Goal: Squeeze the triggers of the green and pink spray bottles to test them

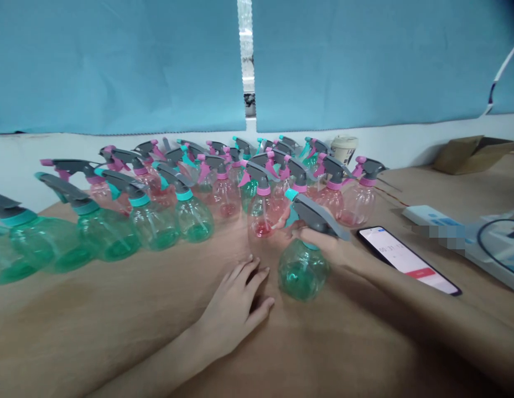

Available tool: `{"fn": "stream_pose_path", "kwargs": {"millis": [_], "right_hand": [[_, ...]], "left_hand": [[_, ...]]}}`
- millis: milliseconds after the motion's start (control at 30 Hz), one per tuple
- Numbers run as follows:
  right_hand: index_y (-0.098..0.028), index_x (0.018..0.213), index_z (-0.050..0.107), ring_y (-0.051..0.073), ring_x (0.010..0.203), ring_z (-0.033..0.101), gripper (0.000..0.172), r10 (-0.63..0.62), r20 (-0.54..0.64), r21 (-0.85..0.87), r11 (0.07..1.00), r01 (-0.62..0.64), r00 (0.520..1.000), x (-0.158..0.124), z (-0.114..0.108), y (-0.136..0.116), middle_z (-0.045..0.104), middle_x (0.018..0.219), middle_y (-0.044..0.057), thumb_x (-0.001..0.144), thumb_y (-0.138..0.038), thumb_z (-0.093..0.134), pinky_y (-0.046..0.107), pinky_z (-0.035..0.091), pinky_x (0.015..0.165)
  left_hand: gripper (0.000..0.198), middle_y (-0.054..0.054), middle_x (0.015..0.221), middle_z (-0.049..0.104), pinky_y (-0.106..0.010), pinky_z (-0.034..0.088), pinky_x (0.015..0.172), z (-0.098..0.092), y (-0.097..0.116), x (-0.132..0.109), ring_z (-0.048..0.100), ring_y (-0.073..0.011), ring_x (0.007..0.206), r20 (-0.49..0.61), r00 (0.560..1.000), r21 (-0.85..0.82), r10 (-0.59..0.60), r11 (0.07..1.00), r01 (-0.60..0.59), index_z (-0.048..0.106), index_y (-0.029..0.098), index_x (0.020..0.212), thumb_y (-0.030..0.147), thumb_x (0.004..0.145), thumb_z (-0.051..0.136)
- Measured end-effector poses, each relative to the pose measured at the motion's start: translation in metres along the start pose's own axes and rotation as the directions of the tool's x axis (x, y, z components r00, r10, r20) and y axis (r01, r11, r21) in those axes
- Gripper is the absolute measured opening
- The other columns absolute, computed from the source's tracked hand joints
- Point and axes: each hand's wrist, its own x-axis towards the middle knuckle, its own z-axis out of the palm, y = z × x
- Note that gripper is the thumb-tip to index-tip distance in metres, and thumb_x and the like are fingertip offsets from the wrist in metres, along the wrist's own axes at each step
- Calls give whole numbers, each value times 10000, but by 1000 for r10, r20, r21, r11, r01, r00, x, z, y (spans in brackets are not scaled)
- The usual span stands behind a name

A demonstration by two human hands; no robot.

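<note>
My right hand (pixel 323 243) is closed around the neck of a green spray bottle (pixel 303 273), just under its grey and teal spray head (pixel 317 213). Part of that hand is hidden by the head and lever. My left hand (pixel 235 301) lies flat on the wooden table (pixel 157 331), fingers spread, a short way left of this bottle and holding nothing. Just beyond my right fingers stands a clear pink spray bottle (pixel 263 213) with a pink collar. Left of it is a green spray bottle (pixel 194 218) with a teal collar.
Several more green and pink spray bottles fill the back and left, including a pink one (pixel 360 202). On the right lie a phone (pixel 410 262) showing a timer and a white-and-blue box (pixel 443 226). Behind are a paper cup (pixel 343 148) and an open cardboard box (pixel 460 155).
</note>
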Motion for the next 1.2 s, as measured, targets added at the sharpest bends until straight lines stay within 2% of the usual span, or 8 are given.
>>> {"fn": "stream_pose_path", "kwargs": {"millis": [133,400,633,733,867,1000,1200], "right_hand": [[-225,854,601,133,697,577,257,-100,47,59,994,97,994,-2,1,4,624,840,3,655,-107,488,281,462,658],[-229,822,570,114,641,545,189,-67,47,65,996,64,997,-4,2,5,598,760,-16,684,-119,503,252,444,604],[-262,959,587,124,544,505,325,0,-46,-118,993,-5,999,-3,5,-9,590,719,-29,680,-119,499,274,423,558],[-275,1031,558,160,666,561,391,-29,-74,-133,991,19,997,-3,7,-8,628,828,-13,677,-121,497,313,448,664],[-259,1117,514,186,811,583,435,-34,-54,-94,995,29,998,-3,7,-3,630,978,16,695,-157,502,352,447,767],[-246,1082,545,190,806,587,374,-22,-53,-92,996,17,998,-2,6,-4,636,953,23,710,-207,527,362,446,768],[-258,1053,549,171,681,588,329,-10,-28,-71,997,8,1000,-3,6,1,634,776,-1,725,-232,528,339,456,686]], "left_hand": [[433,-116,1323,412,-455,306,997,0,0,0,322,-270,1246,1,1000,-3,-1,1000,1,436,169,1256,392,885,449],[436,-118,1318,419,-443,304,1003,0,0,1,326,-268,1244,4,1000,-7,-3,1000,3,446,163,1250,395,881,456],[442,-119,1322,416,-447,297,1005,-2,1,1,325,-267,1244,10,1000,-2,-11,1000,11,438,164,1259,394,882,454],[438,-115,1323,417,-452,307,996,-2,1,1,333,-271,1239,7,1000,-3,-13,1000,13,438,174,1259,396,882,450],[443,-115,1319,422,-447,302,1000,-2,1,1,330,-271,1241,15,1000,-1,-18,1000,18,440,173,1261,403,883,445],[443,-121,1325,412,-448,293,1004,-2,2,1,318,-269,1248,24,1000,0,-20,1000,20,442,170,1261,407,887,438],[437,-123,1323,412,-459,299,999,-3,2,0,324,-275,1244,-1,1000,-10,-15,1000,15,443,169,1254,402,884,447]]}}
